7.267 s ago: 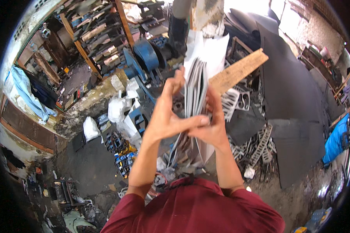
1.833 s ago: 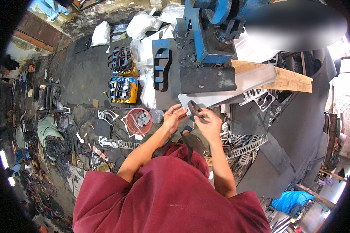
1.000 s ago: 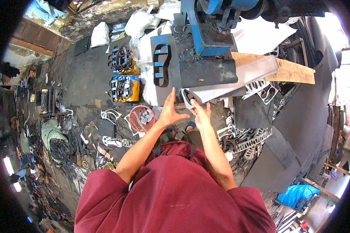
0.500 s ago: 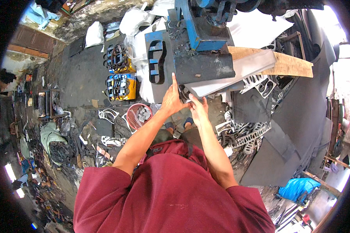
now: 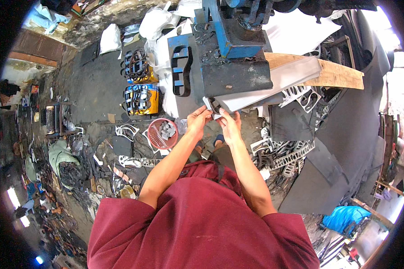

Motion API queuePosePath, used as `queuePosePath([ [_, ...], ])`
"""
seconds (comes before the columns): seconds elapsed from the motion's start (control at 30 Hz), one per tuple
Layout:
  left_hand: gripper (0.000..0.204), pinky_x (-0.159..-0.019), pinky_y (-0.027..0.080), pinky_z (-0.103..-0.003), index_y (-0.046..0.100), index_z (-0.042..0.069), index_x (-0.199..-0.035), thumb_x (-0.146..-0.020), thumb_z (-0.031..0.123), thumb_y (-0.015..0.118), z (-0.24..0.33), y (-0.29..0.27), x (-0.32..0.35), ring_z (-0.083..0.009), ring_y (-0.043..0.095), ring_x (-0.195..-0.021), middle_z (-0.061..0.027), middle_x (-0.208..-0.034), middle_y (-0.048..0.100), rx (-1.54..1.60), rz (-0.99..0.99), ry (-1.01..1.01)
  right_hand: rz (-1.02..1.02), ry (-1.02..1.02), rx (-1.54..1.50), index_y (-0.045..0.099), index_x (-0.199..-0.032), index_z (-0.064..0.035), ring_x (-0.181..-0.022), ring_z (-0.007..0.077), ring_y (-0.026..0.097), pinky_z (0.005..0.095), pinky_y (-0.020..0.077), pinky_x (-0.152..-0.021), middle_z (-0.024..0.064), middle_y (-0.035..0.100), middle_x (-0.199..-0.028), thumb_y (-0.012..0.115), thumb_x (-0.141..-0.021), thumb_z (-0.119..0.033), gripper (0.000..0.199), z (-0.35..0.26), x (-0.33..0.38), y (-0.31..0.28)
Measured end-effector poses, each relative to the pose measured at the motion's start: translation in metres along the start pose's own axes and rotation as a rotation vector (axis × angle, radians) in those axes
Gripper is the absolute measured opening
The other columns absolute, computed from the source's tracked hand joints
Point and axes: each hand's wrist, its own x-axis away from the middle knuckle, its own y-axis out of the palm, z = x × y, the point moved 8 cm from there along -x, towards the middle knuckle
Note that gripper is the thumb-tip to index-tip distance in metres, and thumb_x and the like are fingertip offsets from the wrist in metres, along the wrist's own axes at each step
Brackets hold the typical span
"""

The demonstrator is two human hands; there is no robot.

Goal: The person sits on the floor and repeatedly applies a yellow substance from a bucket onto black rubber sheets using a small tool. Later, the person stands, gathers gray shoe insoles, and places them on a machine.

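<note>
At the front edge of the blue press [image 5: 242, 49], both my hands work on a small white-and-dark cut-out piece [image 5: 215, 107]. My left hand [image 5: 198, 122] pinches its left side, fingers bent together. On the other side my right hand [image 5: 230, 127] has its fingertips closed on the piece, just below the stack of white sheets [image 5: 274, 85]. Fingers partly cover the piece, so its full shape is hidden. Left of the press head, a dark sole-shaped cutting die [image 5: 187, 74] lies on a blue and grey plate [image 5: 177, 104].
Two yellow boxes topped with bundled cut frames [image 5: 154, 99] stand to the left. A pink basket [image 5: 152, 139] of grey offcuts sits on the floor. A wooden board [image 5: 341, 77] juts right from the press. White cut-out scraps [image 5: 296, 157] and large dark sheets [image 5: 345, 143] lie at right.
My left hand has drawn back from the press edge, its pointing finger now folded in to pinch the piece. More of the piece's white edge shows between my hands.
</note>
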Motion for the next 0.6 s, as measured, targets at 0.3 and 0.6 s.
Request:
queuePosePath([
  [0.3, 0.042, -0.073, 0.058, -0.027, 0.061, -0.013, -0.127, -0.090, 0.001, 0.071, 0.006, 0.004, 0.007, -0.0147, 0.069, -0.079, -0.0150, -0.101, 0.074, -0.053, 0.080, 0.199, -0.173, -1.058, 1.171, 0.060, -0.135, -0.0054, -0.113, 0.0365, 0.061, 0.0444, 0.0475, -0.099, 0.0175, 0.067, -0.123, 0.082, -0.074, -0.011, 0.065, -0.066, 0.052, 0.060],
  [0.6, 0.033, -0.076, 0.053, -0.025, 0.068, -0.011, -0.120, -0.091, 0.006, 0.071, 0.016, 0.009, 0.003, -0.0095, 0.065, -0.081, -0.0091, -0.100, 0.075, -0.222, 0.153, 0.363, -0.143, -0.964, 1.126, 0.064, -0.131, -0.0062, -0.118, 0.0352, 0.062, 0.0450, 0.0444, -0.108, 0.0174, 0.067, -0.127, 0.078, -0.082, -0.018, 0.052, -0.079, 0.047, 0.048],
])
